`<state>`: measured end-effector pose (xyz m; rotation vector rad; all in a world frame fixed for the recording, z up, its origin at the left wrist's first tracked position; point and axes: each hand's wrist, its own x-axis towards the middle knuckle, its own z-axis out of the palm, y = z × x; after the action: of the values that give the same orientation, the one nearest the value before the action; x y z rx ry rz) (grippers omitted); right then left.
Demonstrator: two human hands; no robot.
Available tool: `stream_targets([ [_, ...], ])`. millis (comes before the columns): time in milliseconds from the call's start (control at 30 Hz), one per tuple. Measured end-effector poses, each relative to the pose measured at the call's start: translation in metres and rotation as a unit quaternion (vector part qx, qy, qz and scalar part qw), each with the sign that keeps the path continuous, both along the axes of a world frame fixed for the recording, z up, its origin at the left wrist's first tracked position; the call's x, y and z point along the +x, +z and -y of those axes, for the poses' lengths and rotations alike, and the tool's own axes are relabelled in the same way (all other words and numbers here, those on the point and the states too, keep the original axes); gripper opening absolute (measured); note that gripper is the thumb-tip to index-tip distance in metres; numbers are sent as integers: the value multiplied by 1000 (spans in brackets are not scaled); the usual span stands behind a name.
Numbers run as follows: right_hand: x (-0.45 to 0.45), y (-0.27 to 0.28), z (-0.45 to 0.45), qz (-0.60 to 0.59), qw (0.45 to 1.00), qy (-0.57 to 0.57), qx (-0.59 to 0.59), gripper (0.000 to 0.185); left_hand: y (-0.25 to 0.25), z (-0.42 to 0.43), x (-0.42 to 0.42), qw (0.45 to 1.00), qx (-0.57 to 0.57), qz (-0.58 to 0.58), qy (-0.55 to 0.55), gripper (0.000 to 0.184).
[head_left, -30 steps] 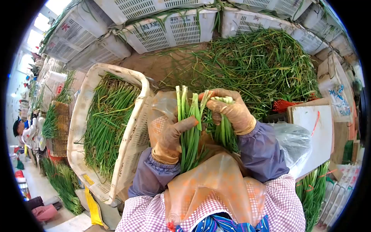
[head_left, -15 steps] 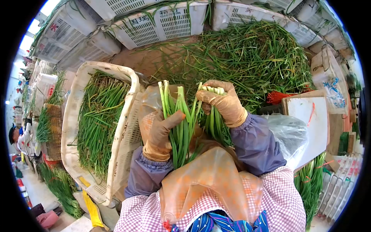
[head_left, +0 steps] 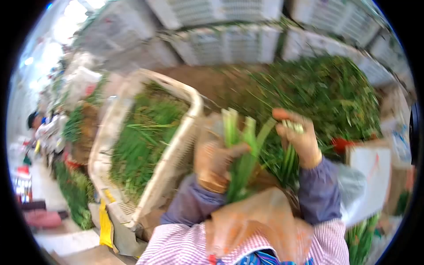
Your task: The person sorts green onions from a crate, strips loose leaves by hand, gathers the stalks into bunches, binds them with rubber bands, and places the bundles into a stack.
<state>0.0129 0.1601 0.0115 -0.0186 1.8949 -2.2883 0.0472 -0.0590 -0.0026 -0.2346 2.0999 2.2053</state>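
My left hand [head_left: 215,161], in a tan rubber glove, is closed around a small bunch of Chinese chives [head_left: 243,174]. Their pale cut ends point up and the green leaves hang toward my apron. To its right, my gloved right hand [head_left: 304,143] grips a second bunch of chives [head_left: 289,165], with the whitish ends showing at the fingers and the leaves hanging below. A leaf stretches between the two bunches; which hand holds it I cannot tell. The view is blurred by motion.
A white plastic crate [head_left: 194,99] holding more chives stands at my left. Loose greens form a large pile [head_left: 327,97] ahead to the right. White crates [head_left: 229,44] are stacked behind it. A white board [head_left: 369,176] and clear plastic bag [head_left: 351,183] lie at my right.
The whole view has shifted, so my hands and the crate appear farther right and lower. My right hand has moved slightly away from the left; both bunches stay held.
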Motion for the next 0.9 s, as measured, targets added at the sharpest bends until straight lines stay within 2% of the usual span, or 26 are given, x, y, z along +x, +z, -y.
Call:
stream_targets([
  [33, 2, 7, 13, 5, 999, 38, -31, 31, 3, -4, -3, 995, -50, -88, -9, 42],
  [67, 5, 10, 22, 51, 996, 55, -37, 25, 16, -9, 1, 998, 62, 13, -12, 42],
  [100, 6, 3, 28, 88, 992, 45, -76, 20, 28, -14, 5, 976, 183, 113, -22, 42],
  [133, 7, -1, 32, 89, 993, 33, -76, 16, 22, -10, 9, 980, 176, 95, -15, 42],
  [200, 3, -4, 32, 70, 992, 17, -108, 14, 4, -4, 6, 932, 322, 157, -61, 38],
  [233, 0, -5, 27, 58, 991, 9, -120, 13, 6, -2, 7, 933, 321, 150, -65, 38],
  [300, -10, 2, 6, 23, 997, -46, -64, 12, 12, 4, 7, 926, 336, 166, -43, 25],
  [367, -26, 5, -28, -11, 989, -144, -22, 16, 3, 8, 7, 927, 334, 160, -64, 29],
  [433, -48, -7, -77, -90, 963, -250, -44, 15, 11, 8, 10, 920, 341, 180, -69, 29],
  [467, -56, -16, -107, -120, 958, -258, -22, 17, 17, 7, 10, 929, 325, 164, -75, 29],
  [500, -59, -14, -110, -190, 924, -329, -37, 21, 13, 6, 9, 929, 327, 157, -76, 29],
  [567, -55, 5, -101, -220, 908, -354, 37, 21, 0, 3, 7, 912, 366, 163, -86, 28],
  [633, -43, 12, -76, -292, 933, -195, 74, 18, -4, -2, 6, 911, 366, 168, -86, 25],
  [733, -11, 27, -11, -153, 984, -59, 67, 7, 6, -5, 6, 911, 358, 197, -60, 24],
  [767, -4, 29, 2, -112, 992, 20, 63, 8, 11, -6, 8, 913, 354, 199, -45, 26],
  [833, 8, 34, 25, -2, 996, 93, 10, 24, 18, -9, 11, 915, 349, 199, -28, 28],
  [900, 13, 36, 39, 45, 991, 128, -20, 24, 25, -10, 15, 920, 346, 177, -57, 28],
])
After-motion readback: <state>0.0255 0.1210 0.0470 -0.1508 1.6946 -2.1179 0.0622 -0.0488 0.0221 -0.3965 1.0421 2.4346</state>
